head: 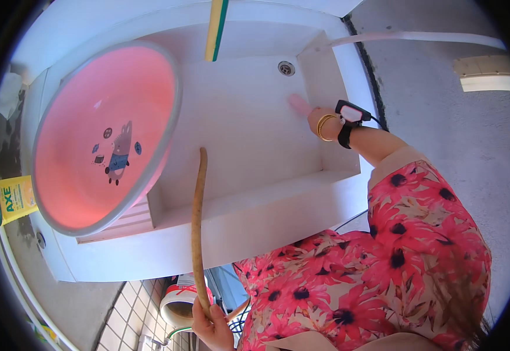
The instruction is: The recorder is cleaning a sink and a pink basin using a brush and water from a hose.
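Note:
My left hand [211, 327], low in the picture, grips the lower end of a long, slightly curved tan rod or tube [198, 210]. Its far end reaches over the front rim of a white sink [246, 131]. My right hand [321, 120], with gold bangles and a black wrist strap carrying a small device, is over the right side of the basin. A blurred pink shape [299, 104] lies just beyond its fingers; whether it is held, or is a reflection, I cannot tell. A large pink basin [79, 145] with a grey rim and a printed cartoon animal leans at the sink's left.
A round metal drain [286, 68] is at the sink's far right corner. A yellow and green strip or hose end [215, 35] hangs at the top. A yellow AXE bottle [15, 199] is left of the basin. A white bucket [178, 307] stands below, and a pale pipe [422, 37] extends rightward.

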`<control>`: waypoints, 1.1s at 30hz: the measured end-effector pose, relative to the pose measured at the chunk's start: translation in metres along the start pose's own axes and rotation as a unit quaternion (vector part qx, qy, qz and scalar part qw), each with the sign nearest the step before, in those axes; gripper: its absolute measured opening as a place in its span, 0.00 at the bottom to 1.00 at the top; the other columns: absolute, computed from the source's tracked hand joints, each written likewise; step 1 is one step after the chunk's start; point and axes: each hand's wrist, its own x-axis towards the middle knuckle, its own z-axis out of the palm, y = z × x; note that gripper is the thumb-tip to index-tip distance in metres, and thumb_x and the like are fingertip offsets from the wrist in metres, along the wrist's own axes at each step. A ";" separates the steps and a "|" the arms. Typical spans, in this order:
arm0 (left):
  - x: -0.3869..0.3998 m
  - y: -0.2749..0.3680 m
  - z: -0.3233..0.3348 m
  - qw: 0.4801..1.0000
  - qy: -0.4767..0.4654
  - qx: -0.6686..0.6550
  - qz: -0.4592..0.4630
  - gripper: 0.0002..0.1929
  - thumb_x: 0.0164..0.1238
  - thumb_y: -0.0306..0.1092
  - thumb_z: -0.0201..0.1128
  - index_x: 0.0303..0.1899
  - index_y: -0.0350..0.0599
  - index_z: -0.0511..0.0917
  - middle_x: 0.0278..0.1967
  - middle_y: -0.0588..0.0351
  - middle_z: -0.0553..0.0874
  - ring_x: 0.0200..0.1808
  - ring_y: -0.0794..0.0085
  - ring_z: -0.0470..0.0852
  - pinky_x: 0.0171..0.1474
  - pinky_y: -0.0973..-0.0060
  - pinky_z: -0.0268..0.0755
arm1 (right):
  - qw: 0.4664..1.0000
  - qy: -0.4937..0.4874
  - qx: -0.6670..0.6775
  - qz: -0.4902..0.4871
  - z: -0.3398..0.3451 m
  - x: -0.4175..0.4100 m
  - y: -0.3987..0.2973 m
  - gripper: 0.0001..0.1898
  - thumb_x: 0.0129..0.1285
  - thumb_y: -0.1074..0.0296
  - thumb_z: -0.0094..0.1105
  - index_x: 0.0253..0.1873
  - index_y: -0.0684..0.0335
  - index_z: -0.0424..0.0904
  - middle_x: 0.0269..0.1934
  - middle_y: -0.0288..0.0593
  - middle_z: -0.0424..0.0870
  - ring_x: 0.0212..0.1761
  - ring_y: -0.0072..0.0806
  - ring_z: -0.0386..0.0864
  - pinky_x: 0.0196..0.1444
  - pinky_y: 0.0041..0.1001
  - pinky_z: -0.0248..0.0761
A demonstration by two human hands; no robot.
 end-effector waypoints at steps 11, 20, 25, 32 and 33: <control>0.004 0.013 -0.004 1.000 -0.018 -0.017 -0.005 0.15 0.66 0.27 0.52 0.52 0.33 0.68 0.24 0.64 0.72 0.22 0.85 0.66 0.22 0.87 0.56 | 0.972 -0.097 -0.175 -0.126 0.078 0.063 0.055 0.07 0.40 0.70 0.63 0.29 0.61 0.81 0.31 0.46 0.81 0.30 0.36 0.79 0.28 0.33 0.72; 0.007 0.015 -0.007 0.999 -0.030 -0.023 0.006 0.15 0.66 0.27 0.52 0.52 0.32 0.67 0.25 0.65 0.71 0.22 0.85 0.64 0.23 0.87 0.56 | 0.978 0.098 -0.079 -0.164 0.065 0.061 0.071 0.07 0.40 0.71 0.62 0.27 0.61 0.77 0.27 0.47 0.80 0.30 0.43 0.79 0.27 0.36 0.72; 0.008 0.025 -0.011 1.000 -0.016 0.009 -0.022 0.14 0.66 0.27 0.52 0.51 0.32 0.69 0.24 0.64 0.72 0.21 0.86 0.64 0.22 0.87 0.55 | 0.988 0.048 -0.093 -0.118 0.025 0.044 0.029 0.07 0.51 0.69 0.53 0.26 0.66 0.78 0.25 0.46 0.80 0.27 0.39 0.78 0.33 0.37 0.72; 0.015 0.023 -0.007 1.000 -0.022 0.013 0.017 0.13 0.66 0.27 0.52 0.50 0.32 0.70 0.24 0.63 0.72 0.22 0.86 0.65 0.22 0.87 0.56 | 0.948 0.127 0.290 0.022 0.037 0.028 -0.065 0.08 0.48 0.71 0.52 0.25 0.67 0.80 0.26 0.54 0.80 0.27 0.43 0.79 0.30 0.35 0.73; 0.016 0.026 -0.007 0.999 -0.028 0.008 0.014 0.13 0.66 0.26 0.53 0.50 0.32 0.70 0.25 0.63 0.72 0.22 0.85 0.65 0.22 0.87 0.56 | 0.985 0.096 0.134 -0.056 0.032 0.045 -0.043 0.08 0.48 0.72 0.52 0.26 0.67 0.80 0.25 0.53 0.80 0.26 0.43 0.79 0.29 0.35 0.73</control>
